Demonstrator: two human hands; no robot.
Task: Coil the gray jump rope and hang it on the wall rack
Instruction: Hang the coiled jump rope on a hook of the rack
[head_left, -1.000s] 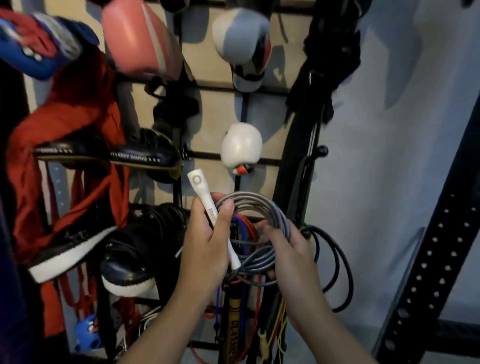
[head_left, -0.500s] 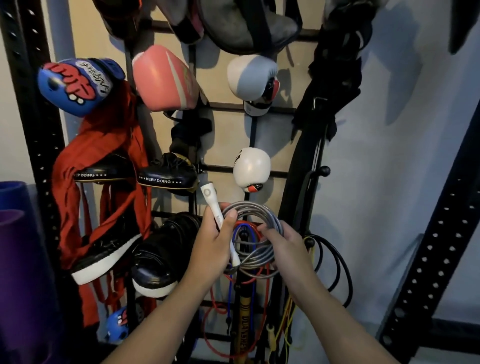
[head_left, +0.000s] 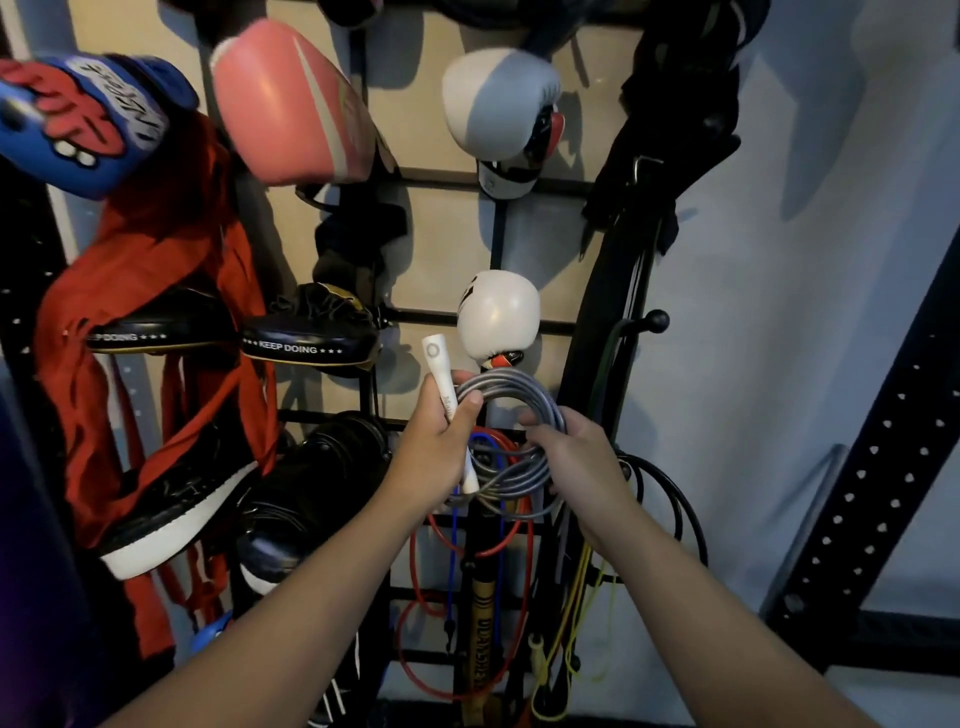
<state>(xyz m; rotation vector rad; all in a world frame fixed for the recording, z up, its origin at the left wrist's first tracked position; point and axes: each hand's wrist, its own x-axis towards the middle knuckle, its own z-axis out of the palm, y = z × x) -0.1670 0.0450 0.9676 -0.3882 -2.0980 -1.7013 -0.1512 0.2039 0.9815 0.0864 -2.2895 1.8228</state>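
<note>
The gray jump rope (head_left: 511, 392) is wound into a round coil held up in front of the black wall rack (head_left: 441, 314). My left hand (head_left: 436, 441) grips the rope's white handle (head_left: 447, 389) together with the left side of the coil; the handle points up and to the left. My right hand (head_left: 576, 462) closes over the coil's right side. The coil sits just below a small white boxing glove (head_left: 496, 312) and in front of red and blue ropes (head_left: 488, 441) hung on the rack.
Boxing gloves hang on the rack above: blue-red (head_left: 78, 119), pink (head_left: 291, 109), white-gray (head_left: 498, 104). Black focus pads (head_left: 306, 343) and red straps (head_left: 156, 291) fill the left. A ball-tipped hook (head_left: 654, 319) and black cable loops (head_left: 670, 499) sit right, near a perforated beam (head_left: 872, 493).
The view has drawn in closer to the rack again after pulling back. Both hands keep the same hold on the coiled rope, which sits a little higher against the rack.
</note>
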